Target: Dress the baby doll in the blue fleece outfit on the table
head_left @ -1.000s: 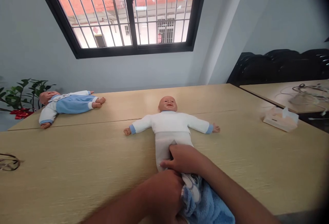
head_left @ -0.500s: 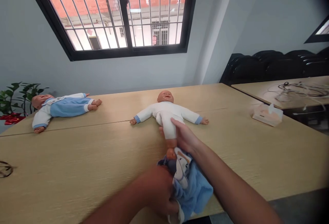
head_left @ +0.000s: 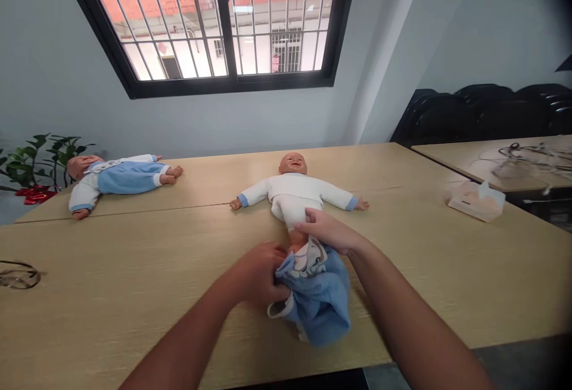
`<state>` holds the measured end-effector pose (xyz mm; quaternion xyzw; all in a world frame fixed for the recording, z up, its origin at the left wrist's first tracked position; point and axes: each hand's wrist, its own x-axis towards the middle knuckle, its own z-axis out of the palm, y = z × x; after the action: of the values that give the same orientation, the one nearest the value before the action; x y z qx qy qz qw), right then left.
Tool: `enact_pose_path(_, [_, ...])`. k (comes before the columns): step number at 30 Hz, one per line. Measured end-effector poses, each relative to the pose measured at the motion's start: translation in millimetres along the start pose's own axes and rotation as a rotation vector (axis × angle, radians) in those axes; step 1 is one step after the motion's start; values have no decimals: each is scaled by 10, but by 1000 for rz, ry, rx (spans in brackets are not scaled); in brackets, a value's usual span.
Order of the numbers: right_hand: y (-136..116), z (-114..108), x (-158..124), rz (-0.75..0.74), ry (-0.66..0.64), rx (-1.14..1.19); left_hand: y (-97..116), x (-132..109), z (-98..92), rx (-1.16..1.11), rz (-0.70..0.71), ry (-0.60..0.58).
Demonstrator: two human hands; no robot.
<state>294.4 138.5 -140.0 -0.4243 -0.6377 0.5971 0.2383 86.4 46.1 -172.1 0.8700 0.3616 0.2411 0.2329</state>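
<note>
A baby doll [head_left: 295, 185] in a white long-sleeved top with blue cuffs lies on its back, arms spread, feet toward me. My left hand [head_left: 263, 272] is closed on the edge of blue doll overalls [head_left: 324, 300] with a cartoon animal patch. The overalls are bunched around the doll's feet, which they hide. My right hand [head_left: 329, 229] grips the doll's lower legs from the right, just above the garment. Its thumb and fingers rest against the white leg part.
A second doll [head_left: 129, 176] in blue overalls lies at the left back, near a potted plant [head_left: 56, 154]. Eyeglasses [head_left: 20, 275] lie at the left edge. A tissue box [head_left: 476, 201] stands on the right of the wooden table [head_left: 156, 294]. Cables [head_left: 536, 156] lie on another table.
My left hand has moved up and away from me, bringing the overalls over the doll's feet. My right hand has slid lower along the legs. The view has shifted slightly.
</note>
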Motion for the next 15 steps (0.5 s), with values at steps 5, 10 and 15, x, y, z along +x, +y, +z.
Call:
enact_pose_path(5, [27,7,0,-22,-26,6,-138,2,-47,-63,-174,320])
enact_pose_path(10, [54,208,17,-108,-80,197,-278,60,4,-2,-188,847])
enact_pose_path(15, [77,260,51,-133,-25,318,-284,25,-81,-64,-34,691])
